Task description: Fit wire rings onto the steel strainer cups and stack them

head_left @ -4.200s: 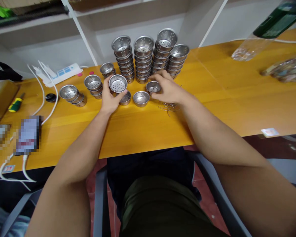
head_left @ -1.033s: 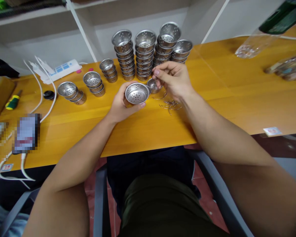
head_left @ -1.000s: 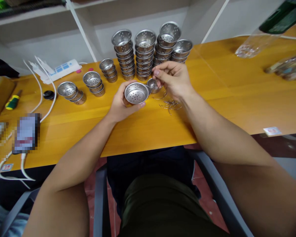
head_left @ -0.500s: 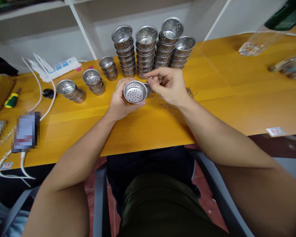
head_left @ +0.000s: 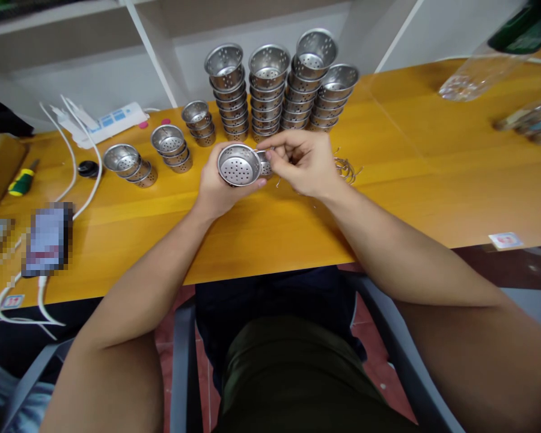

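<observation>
My left hand (head_left: 216, 186) is wrapped round a perforated metal cup (head_left: 240, 165), its open mouth tilted up towards me. A smaller metal cup (head_left: 265, 163) sits against its right side, partly hidden by my fingers. At the place where the two rims meet, my right hand (head_left: 304, 159) is closed in a pinch, thumb against forefinger. Whatever is between those fingertips is too small to make out. Thin bent wires (head_left: 348, 171) lie on the table just beyond my right wrist.
Tall stacks of perforated cups (head_left: 267, 90) stand along the back. Shorter stacks (head_left: 170, 147) are to the left, near a power strip (head_left: 117, 123), white cables and a phone (head_left: 48, 240). A clear bottle (head_left: 469, 78) lies at the back right of the wooden table (head_left: 415, 198).
The cups in my left hand have shifted slightly left and turned, so more of the smaller cup shows. My right hand has moved slightly left with them, still pinching.
</observation>
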Action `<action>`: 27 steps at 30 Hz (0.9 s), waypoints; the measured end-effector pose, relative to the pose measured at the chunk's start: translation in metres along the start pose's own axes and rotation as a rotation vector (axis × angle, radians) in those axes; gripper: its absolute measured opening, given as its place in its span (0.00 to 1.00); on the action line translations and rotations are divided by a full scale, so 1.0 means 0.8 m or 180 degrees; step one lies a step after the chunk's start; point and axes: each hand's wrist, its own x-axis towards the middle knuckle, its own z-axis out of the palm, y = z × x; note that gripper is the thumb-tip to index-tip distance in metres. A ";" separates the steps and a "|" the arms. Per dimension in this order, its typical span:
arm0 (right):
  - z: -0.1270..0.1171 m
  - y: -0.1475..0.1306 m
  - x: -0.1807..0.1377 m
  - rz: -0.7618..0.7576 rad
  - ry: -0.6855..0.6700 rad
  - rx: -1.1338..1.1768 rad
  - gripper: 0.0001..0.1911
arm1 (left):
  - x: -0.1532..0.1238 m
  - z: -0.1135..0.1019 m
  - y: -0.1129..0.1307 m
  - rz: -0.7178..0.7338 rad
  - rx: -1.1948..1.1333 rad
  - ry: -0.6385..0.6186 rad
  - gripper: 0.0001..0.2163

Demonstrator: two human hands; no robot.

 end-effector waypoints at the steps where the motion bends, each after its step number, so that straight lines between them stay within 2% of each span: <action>1: 0.002 -0.001 -0.001 0.0014 -0.0035 -0.0003 0.16 | 0.000 0.001 0.000 -0.0031 0.0022 0.0021 0.50; 3: 0.003 -0.001 -0.003 0.0032 -0.0066 -0.0021 0.16 | -0.002 0.006 -0.002 -0.0017 0.0036 -0.0001 0.52; 8: 0.000 0.006 -0.001 0.0016 0.0108 -0.0033 0.19 | -0.010 0.016 -0.020 0.0365 -0.0244 -0.0244 0.51; 11: -0.002 0.014 0.001 -0.0054 0.0248 -0.0018 0.23 | -0.011 0.013 -0.027 0.0376 -0.0145 -0.0183 0.53; 16: 0.001 0.016 0.000 -0.0092 0.0283 -0.0162 0.30 | -0.007 0.003 -0.020 0.0349 0.0088 -0.0019 0.51; 22: 0.003 0.006 -0.003 0.0045 0.0115 -0.0087 0.29 | -0.004 0.008 -0.010 0.0156 -0.0011 -0.0020 0.53; 27: 0.004 -0.004 -0.001 0.0186 0.0169 -0.0072 0.29 | -0.004 0.011 -0.015 0.0316 -0.0094 -0.0161 0.53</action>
